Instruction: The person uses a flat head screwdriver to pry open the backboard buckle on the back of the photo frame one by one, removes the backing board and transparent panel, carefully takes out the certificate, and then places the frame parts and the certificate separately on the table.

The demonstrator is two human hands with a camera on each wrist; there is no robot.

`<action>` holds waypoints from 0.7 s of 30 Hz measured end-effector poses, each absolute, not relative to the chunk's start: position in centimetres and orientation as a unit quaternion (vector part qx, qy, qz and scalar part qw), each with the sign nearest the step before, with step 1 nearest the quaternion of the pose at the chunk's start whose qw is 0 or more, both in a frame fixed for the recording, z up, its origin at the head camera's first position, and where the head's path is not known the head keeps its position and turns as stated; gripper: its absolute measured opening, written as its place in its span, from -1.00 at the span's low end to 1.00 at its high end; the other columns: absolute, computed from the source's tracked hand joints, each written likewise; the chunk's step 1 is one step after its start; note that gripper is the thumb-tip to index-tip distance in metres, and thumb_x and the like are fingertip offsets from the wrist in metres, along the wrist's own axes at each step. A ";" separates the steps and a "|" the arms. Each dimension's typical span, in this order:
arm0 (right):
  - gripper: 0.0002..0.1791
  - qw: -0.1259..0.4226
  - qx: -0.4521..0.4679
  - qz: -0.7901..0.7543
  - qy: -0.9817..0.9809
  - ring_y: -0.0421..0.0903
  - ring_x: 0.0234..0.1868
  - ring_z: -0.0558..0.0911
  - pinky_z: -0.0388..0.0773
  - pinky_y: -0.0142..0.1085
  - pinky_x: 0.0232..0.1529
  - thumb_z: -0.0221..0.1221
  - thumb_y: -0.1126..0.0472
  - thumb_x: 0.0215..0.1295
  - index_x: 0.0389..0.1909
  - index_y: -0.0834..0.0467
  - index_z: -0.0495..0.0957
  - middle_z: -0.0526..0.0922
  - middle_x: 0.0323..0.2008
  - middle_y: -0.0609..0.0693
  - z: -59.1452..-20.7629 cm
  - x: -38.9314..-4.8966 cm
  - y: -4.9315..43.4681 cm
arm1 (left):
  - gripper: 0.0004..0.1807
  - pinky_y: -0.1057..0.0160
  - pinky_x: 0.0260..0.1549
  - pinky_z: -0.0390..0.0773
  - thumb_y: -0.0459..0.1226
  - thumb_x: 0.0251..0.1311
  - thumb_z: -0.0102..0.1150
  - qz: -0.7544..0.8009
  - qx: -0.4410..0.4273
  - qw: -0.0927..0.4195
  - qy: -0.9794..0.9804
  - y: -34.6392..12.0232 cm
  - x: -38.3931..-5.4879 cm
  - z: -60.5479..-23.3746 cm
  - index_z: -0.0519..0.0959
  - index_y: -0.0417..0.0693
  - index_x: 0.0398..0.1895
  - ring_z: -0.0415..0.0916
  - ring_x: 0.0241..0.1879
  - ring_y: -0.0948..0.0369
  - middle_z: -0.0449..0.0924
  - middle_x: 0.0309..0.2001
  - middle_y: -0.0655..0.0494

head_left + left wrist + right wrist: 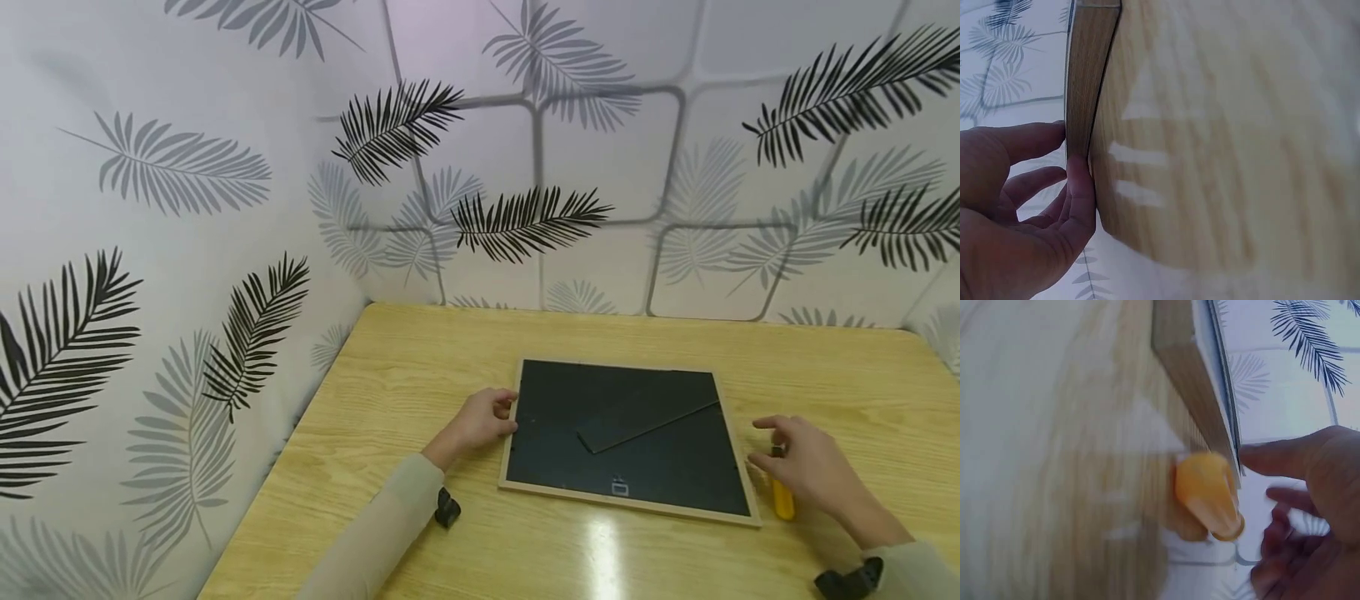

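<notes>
A picture frame (660, 479) with a light wooden border lies back side up on the table, its black backing and folded stand showing. My left hand (483, 418) holds the left border, with thumb and fingers bent against the wooden edge (1085, 81) in the left wrist view. Beyond the right border, my right hand (810, 467) hovers with parted, bent fingers and nothing in its grasp; its thumb (1272, 459) is close to the edge, though contact cannot be told. Below it lies a yellow-orange handle (783, 500), partly hidden by the hand.
The wooden table (420, 350) reaches back to a wall (487, 150) printed with leaf patterns. Another patterned wall stands along the left side. Dark camera mounts (447, 508) sit on both wrists.
</notes>
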State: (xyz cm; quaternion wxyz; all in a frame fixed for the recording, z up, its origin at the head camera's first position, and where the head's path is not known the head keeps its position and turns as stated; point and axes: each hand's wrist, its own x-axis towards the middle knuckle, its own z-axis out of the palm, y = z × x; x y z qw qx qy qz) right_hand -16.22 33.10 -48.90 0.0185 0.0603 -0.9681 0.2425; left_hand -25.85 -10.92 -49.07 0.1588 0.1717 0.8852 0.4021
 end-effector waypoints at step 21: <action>-0.71 0.014 0.124 0.333 -0.935 -0.07 -0.46 0.58 0.53 -0.27 -0.54 0.12 0.24 0.37 0.02 0.33 0.47 0.54 -0.14 0.32 -46.6 -17.2 31.6 | -0.33 0.32 -0.43 0.34 -0.35 0.17 0.25 0.344 0.215 0.181 0.896 -10.1 -26.4 -49.2 0.27 -0.20 0.36 0.30 -0.46 0.27 0.42 -0.36 0.13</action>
